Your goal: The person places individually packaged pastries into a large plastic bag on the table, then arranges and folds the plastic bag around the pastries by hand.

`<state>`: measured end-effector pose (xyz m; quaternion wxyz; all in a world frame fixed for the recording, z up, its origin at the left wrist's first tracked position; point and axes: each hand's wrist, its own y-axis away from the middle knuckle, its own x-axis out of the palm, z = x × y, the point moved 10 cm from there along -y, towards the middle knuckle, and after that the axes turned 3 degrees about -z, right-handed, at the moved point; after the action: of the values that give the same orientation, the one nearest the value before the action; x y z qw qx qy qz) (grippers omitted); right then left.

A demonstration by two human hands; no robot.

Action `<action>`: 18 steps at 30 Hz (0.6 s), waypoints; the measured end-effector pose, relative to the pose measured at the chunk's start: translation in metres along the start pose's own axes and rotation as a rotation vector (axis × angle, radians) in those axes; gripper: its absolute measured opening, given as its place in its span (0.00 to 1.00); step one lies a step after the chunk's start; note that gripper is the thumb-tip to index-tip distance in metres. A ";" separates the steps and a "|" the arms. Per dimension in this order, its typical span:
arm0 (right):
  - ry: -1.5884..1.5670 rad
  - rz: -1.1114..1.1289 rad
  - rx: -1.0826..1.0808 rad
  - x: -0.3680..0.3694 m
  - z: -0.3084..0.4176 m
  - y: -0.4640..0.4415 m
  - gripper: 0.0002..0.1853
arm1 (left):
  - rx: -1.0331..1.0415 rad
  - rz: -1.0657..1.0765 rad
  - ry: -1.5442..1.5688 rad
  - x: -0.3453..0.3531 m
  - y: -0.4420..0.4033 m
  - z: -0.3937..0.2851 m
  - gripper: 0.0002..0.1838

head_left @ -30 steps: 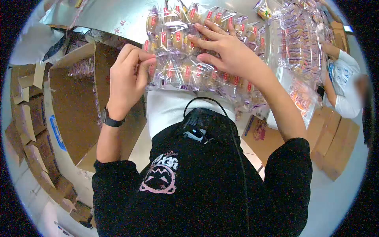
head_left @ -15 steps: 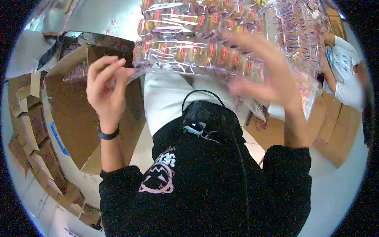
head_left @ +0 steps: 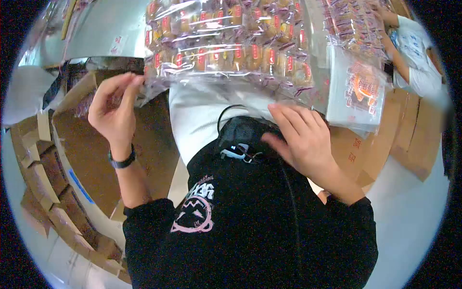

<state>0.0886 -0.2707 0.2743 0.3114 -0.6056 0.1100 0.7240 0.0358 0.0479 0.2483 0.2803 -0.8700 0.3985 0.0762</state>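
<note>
In front of me lies a large clear plastic bag with rows of small wrapped snacks, each bearing a red label. My left hand is at the bag's near left corner, thumb and fingertips pinched together on the film. Near the right end of the bag's loose edge is my right hand, its fingers stretched out and the thumb apart. Its fingertips are close to the film; whether they touch it I cannot tell.
On the right lies a stack of printed plastic bags, with more wrapped snacks behind it. A co-worker in a white shirt reaches in there. Cardboard boxes stand at left and right.
My right hand has come down toward me from above the bag, its fingers closer together. My left hand and the bag have shifted slightly left in view. The printed bags show more fully.
</note>
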 end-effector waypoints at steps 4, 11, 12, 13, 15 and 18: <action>-0.038 0.030 0.061 -0.006 -0.026 0.008 0.15 | -0.070 -0.016 0.170 -0.002 0.008 0.008 0.09; -0.081 0.010 0.218 -0.036 -0.045 0.020 0.10 | -0.090 0.011 0.026 -0.004 0.002 0.010 0.09; -0.083 0.062 0.246 -0.035 -0.050 0.016 0.09 | -0.106 -0.007 0.059 -0.004 0.001 0.013 0.10; -0.084 0.116 0.277 -0.035 -0.055 0.013 0.09 | -0.124 -0.022 0.093 -0.003 -0.001 0.016 0.10; -0.186 0.233 0.359 -0.031 -0.063 0.016 0.08 | -0.144 -0.015 0.050 -0.002 -0.003 0.017 0.10; -0.389 0.329 0.421 -0.023 -0.076 0.017 0.09 | -0.153 -0.002 0.049 -0.002 -0.005 0.020 0.10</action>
<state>0.1417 -0.3319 0.2736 0.3237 -0.3526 0.2919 0.8280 0.0403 0.0632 0.2343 0.2031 -0.8909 0.3974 0.0848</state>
